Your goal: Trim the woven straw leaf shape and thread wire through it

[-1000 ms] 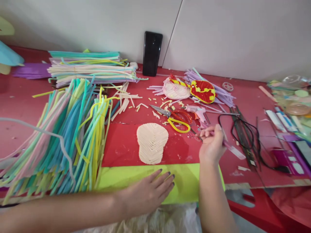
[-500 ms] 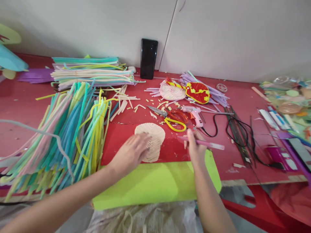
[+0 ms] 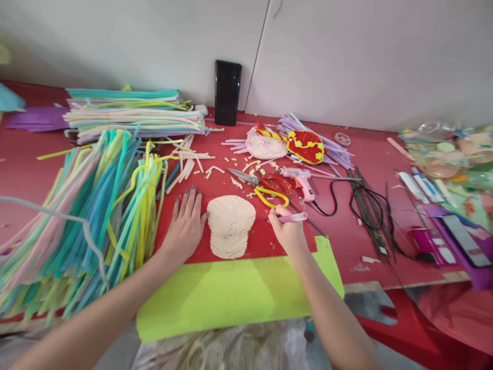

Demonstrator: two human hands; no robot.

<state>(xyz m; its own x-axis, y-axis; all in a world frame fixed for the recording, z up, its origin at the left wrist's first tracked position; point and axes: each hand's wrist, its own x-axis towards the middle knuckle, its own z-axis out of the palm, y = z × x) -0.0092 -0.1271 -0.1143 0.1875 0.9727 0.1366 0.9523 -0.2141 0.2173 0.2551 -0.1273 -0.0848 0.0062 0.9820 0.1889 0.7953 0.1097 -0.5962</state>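
Cream ribbed piece (image 3: 231,228) on red sheet (image 3: 265,244), near middle of surface's (image 3: 373,154) near edge; rows fill whole shape, so that part seems done. No pen line discernible around it. Your left hand (image 3: 184,228) lies flat just left of it, fingers spread; your right hand (image 3: 288,234) pinches pink pen (image 3: 295,218). Yellow-green sheet (image 3: 223,293) covers near edge. Scissors (image 3: 252,180), glue gun (image 3: 304,184) beyond; fuzzy stems (image 3: 111,195) left. Phone (image 3: 227,92) upright at far edge, against pale wall (image 3: 327,61).

Cream piece (image 3: 231,226) — ridged, matt | scissor blades (image 3: 244,176) — metal | phone (image 3: 228,92): glossy, smooth
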